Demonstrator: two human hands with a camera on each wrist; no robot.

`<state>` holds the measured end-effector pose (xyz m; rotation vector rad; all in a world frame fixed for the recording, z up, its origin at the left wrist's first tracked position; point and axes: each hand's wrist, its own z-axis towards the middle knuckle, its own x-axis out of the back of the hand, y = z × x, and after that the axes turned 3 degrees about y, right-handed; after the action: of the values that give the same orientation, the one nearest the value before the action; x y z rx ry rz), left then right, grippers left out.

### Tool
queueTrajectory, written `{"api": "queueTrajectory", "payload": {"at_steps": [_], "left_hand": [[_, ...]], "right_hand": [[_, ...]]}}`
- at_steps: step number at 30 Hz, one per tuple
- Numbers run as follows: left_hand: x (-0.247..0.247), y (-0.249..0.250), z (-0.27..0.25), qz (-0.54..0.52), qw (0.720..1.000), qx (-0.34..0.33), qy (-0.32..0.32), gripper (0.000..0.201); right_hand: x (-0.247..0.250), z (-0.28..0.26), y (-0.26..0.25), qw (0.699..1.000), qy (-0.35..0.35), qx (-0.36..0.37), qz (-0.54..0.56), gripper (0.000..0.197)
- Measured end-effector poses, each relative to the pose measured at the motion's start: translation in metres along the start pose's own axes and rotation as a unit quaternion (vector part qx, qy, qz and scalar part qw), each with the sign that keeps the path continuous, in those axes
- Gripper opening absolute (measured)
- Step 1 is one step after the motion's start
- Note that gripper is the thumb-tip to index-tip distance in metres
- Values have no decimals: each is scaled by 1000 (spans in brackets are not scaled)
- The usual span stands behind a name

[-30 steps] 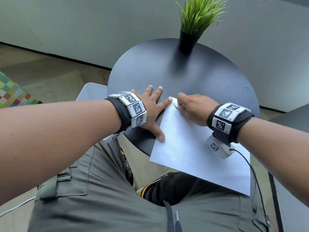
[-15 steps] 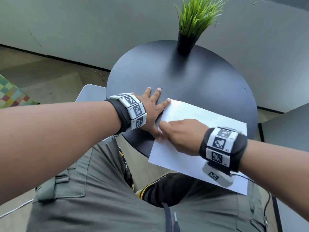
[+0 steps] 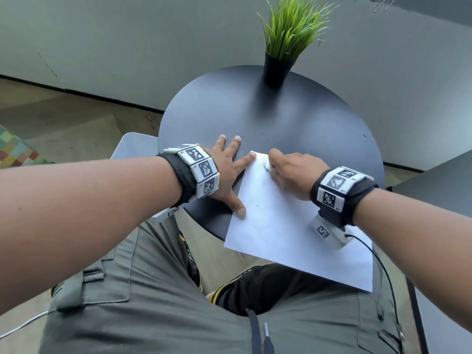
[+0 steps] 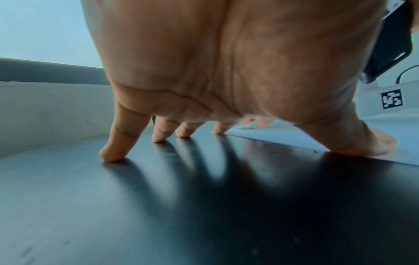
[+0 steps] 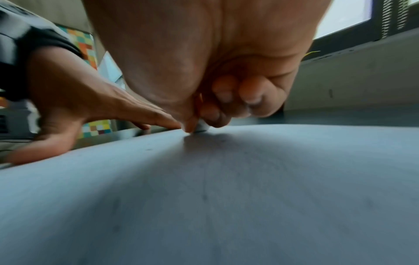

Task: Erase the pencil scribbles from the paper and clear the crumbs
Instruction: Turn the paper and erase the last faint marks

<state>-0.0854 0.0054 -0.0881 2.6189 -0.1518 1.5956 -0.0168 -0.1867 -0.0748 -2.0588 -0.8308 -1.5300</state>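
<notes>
Your right hand [image 3: 293,172] pinches the eraser [image 5: 201,127] at the paper's [image 3: 286,226] 12 o'clock corner; only the wrist view shows it clearly. Your left hand [image 3: 227,175] lies spread, pinning the paper's edge.

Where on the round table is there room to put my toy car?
The wide bare stretch of the table between the plant pot and the two hands is free, also its right part past the right hand. It is crowded near the front edge: the paper, the eraser and the spread left hand fill it.
</notes>
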Motion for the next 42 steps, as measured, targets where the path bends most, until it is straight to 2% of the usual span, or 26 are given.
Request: {"api": "queueTrajectory", "payload": {"at_steps": [6, 8, 10, 11, 12, 15, 16, 18, 21, 22, 26, 28, 31, 32, 35, 36, 38, 40, 42], "left_hand": [[1, 1, 0, 5, 1000, 3, -7, 141], [3, 3, -1, 6, 1000, 3, -13, 140], [4, 5, -2, 7, 1000, 5, -17, 139], [5, 5, -3, 6, 1000, 4, -18, 139], [5, 5, -4, 6, 1000, 1, -18, 139], [7, 5, -4, 5, 1000, -15, -20, 138], [7, 5, -4, 8, 999, -20, -23, 138], [9, 6, -6, 20, 999, -33, -28, 139], [13, 10, -8, 48, 997, -53, -26, 135], [15, 11, -9, 53, 997, -57, -29, 134], [16, 10, -8, 39, 997, -59, -41, 136], [15, 10, -7, 41, 997, -54, -48, 137], [16, 12, -8, 51, 996, -54, -46, 138], [15, 10, -7, 50, 996, -56, -44, 140], [6, 3, 1, 20, 998, -63, -25, 147], [2, 0, 2, 14, 998, -66, -17, 149], [-5, -5, 5, 5, 997, -72, -6, 150], [-9, -7, 6, -9, 997, -77, 5, 149], [-10, -9, 7, -20, 996, -84, 13, 148]], "right_hand": [[3, -2, -11, 1000, -15, -7, -8, 12], [1, -13, -27, 998, -33, 53, -32, 17], [-6, -29, -43, 989, -55, 132, -47, 12], [-5, -32, -43, 987, -62, 143, -44, 11], [-4, -29, -36, 989, -61, 131, -32, 9], [6, -6, -6, 1000, -22, 4, 7, 18], [6, -2, -4, 1000, -3, -13, 8, 17], [2, -8, -20, 1000, -3, 11, -10, 14], [-10, -33, -49, 991, -47, 122, -26, 20], [-10, -33, -47, 990, -50, 131, -27, 19], [1, -3, -8, 1000, 0, -2, 2, 17], [-2, -9, -17, 999, 13, 28, -20, 13], [-11, -31, -41, 987, -40, 152, -40, 13], [-9, -31, -38, 987, -42, 147, -41, 11], [0, -5, -6, 1000, 15, 17, 3, 18], [1, -1, -2, 1000, 25, -6, 19, 18], [-4, -4, -17, 999, 29, 18, 20, 14], [-13, -15, -39, 997, 13, 78, 10, 19], [-16, -12, -45, 996, 16, 82, 24, 26]]}}
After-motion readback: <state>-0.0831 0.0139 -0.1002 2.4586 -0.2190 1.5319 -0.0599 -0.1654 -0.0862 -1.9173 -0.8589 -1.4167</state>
